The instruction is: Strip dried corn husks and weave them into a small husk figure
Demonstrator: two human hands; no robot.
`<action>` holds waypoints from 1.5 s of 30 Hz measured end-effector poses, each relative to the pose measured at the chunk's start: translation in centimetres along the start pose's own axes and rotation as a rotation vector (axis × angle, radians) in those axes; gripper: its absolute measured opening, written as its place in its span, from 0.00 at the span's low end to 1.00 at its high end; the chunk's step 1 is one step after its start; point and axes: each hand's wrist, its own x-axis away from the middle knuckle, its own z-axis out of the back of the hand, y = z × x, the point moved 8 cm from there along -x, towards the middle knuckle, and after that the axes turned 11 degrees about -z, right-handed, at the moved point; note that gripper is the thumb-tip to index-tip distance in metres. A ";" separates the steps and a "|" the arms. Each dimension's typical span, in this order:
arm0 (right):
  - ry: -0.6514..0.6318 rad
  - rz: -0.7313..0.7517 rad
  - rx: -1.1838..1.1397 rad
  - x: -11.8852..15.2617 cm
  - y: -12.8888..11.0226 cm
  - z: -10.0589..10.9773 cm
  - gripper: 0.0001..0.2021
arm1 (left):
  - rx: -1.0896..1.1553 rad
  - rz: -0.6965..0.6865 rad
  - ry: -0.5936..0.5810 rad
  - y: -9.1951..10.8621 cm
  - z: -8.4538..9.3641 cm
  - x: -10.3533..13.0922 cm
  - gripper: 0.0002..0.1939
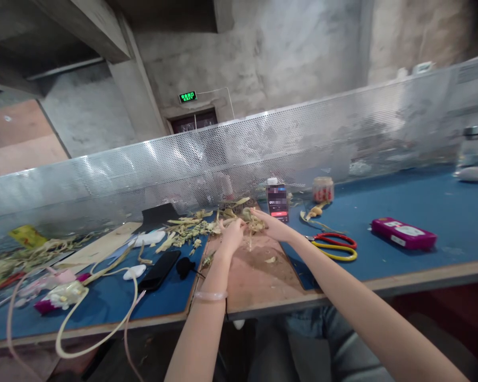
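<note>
Dried plant pieces (pixel 191 228) lie heaped across the blue table top and onto a brown board (pixel 258 281). At the far part of the board, my left hand (pixel 231 233) has its fingers curled at the plant pieces; what they pinch is too small to make out. My right hand (pixel 271 225) is just to the right, its fingers stretched out over the same heap. A phone with a lit screen (pixel 278 201) stands upright behind my right hand. Scissors with red and yellow handles (pixel 336 245) lie right of my right forearm.
A purple pack (pixel 403 234) and a jar (pixel 323 190) are on the right. On the left lie a dark phone (pixel 161 269), a looped pale cable (pixel 69 318) and more dried stalks (pixel 35 260). A perforated metal screen (pixel 207 154) runs along the back.
</note>
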 end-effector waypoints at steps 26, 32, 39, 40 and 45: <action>0.054 -0.029 0.002 -0.1 -0.4 0.9 0.41 | 0.715 0.117 -0.031 -0.1 -1.4 0.4 0.07; 0.046 -0.033 -0.012 -0.1 -0.2 0.8 0.41 | 0.662 0.021 -0.038 0.1 -1.4 0.3 0.10; 0.031 -0.058 -0.005 0.0 -0.6 0.9 0.40 | 0.609 0.041 -0.086 -0.1 -1.7 0.3 0.10; 0.027 -0.063 -0.003 0.0 -0.7 0.9 0.40 | 0.603 0.042 -0.095 -0.1 -1.8 0.3 0.10; 0.005 -0.036 -0.013 0.0 -0.9 0.8 0.40 | 0.666 0.050 -0.145 0.0 -2.7 0.3 0.13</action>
